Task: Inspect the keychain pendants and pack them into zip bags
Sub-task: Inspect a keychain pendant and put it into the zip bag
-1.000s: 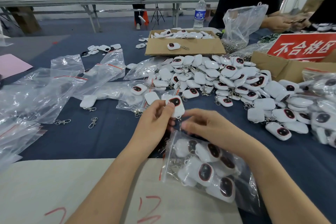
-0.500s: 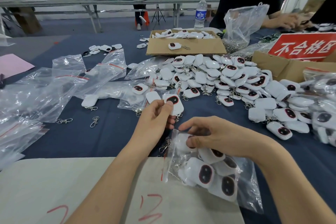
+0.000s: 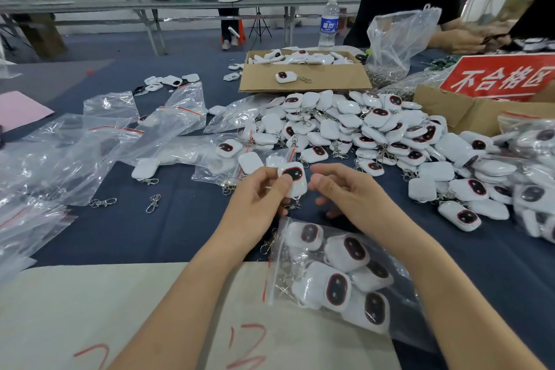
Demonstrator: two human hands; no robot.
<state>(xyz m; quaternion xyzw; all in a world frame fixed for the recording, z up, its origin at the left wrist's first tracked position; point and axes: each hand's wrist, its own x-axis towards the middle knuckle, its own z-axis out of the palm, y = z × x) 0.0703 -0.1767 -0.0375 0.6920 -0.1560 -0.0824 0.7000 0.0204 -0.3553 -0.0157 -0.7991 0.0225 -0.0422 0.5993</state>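
Blue table [image 3: 180,228] — one pendant [image 3: 295,179] aloft

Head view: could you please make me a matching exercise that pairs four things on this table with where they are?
Things:
1 bottle
2 red sign
3 pink sheet
4 filled bag

Places:
A far right, above a cardboard box
B far left edge
C nearest the camera
D far side, behind the open carton

Pairs: 1-D, 2-A, 3-B, 4-C
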